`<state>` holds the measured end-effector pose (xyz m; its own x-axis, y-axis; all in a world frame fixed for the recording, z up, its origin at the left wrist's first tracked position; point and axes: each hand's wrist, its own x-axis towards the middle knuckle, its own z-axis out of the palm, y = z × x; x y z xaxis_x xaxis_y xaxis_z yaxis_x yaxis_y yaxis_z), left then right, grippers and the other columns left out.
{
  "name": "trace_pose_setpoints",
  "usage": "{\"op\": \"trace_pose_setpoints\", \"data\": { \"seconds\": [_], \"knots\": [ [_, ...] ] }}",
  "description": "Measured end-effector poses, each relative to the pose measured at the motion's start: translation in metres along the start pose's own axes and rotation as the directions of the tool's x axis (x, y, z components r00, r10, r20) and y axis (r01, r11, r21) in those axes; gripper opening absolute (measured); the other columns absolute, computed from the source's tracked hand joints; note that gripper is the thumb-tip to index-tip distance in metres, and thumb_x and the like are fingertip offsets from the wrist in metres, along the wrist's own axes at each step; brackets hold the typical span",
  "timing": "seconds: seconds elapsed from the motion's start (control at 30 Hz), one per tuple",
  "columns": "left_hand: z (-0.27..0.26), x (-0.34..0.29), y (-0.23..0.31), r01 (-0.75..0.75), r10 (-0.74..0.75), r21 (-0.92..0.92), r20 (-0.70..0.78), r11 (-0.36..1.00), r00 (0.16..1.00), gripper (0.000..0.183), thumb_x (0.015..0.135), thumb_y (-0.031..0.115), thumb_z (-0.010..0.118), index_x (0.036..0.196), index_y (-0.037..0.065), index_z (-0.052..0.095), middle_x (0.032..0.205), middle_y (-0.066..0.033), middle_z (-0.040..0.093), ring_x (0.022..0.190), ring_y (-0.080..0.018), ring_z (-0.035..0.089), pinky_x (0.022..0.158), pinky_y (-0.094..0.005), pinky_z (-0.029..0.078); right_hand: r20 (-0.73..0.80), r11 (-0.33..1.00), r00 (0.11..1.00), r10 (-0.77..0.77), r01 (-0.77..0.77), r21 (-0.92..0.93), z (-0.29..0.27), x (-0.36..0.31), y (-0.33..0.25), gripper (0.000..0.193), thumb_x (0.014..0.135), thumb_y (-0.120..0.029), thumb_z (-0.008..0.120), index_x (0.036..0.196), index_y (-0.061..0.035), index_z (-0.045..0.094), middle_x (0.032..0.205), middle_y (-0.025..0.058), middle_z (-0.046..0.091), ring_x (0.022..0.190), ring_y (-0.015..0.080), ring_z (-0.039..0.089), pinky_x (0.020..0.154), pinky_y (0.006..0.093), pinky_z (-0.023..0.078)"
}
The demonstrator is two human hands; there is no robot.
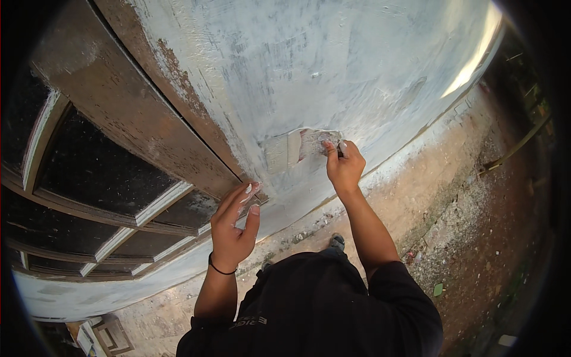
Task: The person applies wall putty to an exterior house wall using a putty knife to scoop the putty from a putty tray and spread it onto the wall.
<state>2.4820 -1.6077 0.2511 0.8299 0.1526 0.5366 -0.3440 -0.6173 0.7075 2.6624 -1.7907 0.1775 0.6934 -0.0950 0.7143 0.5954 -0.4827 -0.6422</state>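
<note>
My right hand [346, 166] is closed, thumb and fingers pinching a flat putty scraper [313, 144] smeared with pale filler. The scraper lies against the whitish wall [279, 77], its far edge partly covered with filler. Just left of it, a smoother greyish patch of filler [278, 153] shows on the wall. My left hand [234, 229] is open, its fingers stretched out by the lower corner of the brown wooden window frame [172, 128]. White filler coats its fingertips, and nothing is seen in it.
Dark window panes [95, 160] with wooden bars stand at the left. Below the wall runs a dusty concrete ledge [380, 208], and rough ground with debris [458, 220] lies to the right. A wooden piece [110, 336] sits at the lower left. My shoe [337, 240] shows below.
</note>
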Motion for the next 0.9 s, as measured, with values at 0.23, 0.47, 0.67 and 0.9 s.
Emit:
{"op": "trace_pose_setpoints", "data": {
  "seconds": [0.23, 0.47, 0.67, 0.9],
  "knots": [
    [0.006, -0.002, 0.000, 0.049, -0.049, 0.027, -0.030, 0.998, 0.998, 0.029, 0.086, 0.003, 0.059, 0.114, -0.002, 0.062, 0.114, -0.0174, 0.064, 0.109, -0.0302, 0.060, 0.094, -0.0359, 0.044, -0.007, 0.999, 1.000, 0.013, -0.013, 0.051, -0.031, 0.002, 0.029, 0.013, 0.085, -0.013, 0.067, 0.077, -0.0031, 0.063, 0.066, 0.0075, 0.057, 0.055, 0.0220, 0.053, 0.050, 0.0301, 0.042],
    [-0.012, -0.014, 0.000, 0.063, -0.064, 0.053, 0.011, 0.997, 0.998, 0.028, 0.086, 0.004, 0.059, 0.114, -0.001, 0.062, 0.114, -0.0175, 0.064, 0.108, -0.0301, 0.061, 0.093, -0.0357, 0.045, 0.390, 0.762, 0.839, 0.378, -0.522, 0.384, -0.083, -0.035, 0.037, 0.016, 0.090, -0.014, 0.065, 0.096, 0.0013, 0.066, 0.074, -0.0022, 0.060, 0.061, 0.0046, 0.048, 0.053, 0.0211, 0.039],
    [-0.022, -0.020, -0.002, 0.019, -0.021, 0.044, 0.041, 0.999, 0.999, 0.028, 0.086, 0.003, 0.059, 0.113, -0.002, 0.062, 0.113, -0.0173, 0.064, 0.108, -0.0298, 0.061, 0.093, -0.0358, 0.044, 0.545, 0.850, 0.773, 0.323, -0.491, 0.192, -0.055, -0.079, 0.026, 0.014, 0.086, -0.012, 0.069, 0.084, 0.0006, 0.065, 0.065, 0.0054, 0.057, 0.052, 0.0102, 0.052, 0.049, 0.0266, 0.043],
    [-0.021, -0.027, -0.002, 0.031, -0.031, 0.073, 0.006, 0.997, 1.000, 0.027, 0.086, 0.002, 0.059, 0.112, -0.002, 0.063, 0.113, -0.0169, 0.065, 0.107, -0.0297, 0.061, 0.093, -0.0364, 0.045, 0.505, 0.921, 0.835, 0.220, -0.348, 0.175, 0.000, -0.078, 0.035, 0.015, 0.083, -0.014, 0.071, 0.083, -0.0001, 0.065, 0.069, 0.0107, 0.058, 0.056, 0.0212, 0.053, 0.054, 0.0312, 0.044]
  ]
}}
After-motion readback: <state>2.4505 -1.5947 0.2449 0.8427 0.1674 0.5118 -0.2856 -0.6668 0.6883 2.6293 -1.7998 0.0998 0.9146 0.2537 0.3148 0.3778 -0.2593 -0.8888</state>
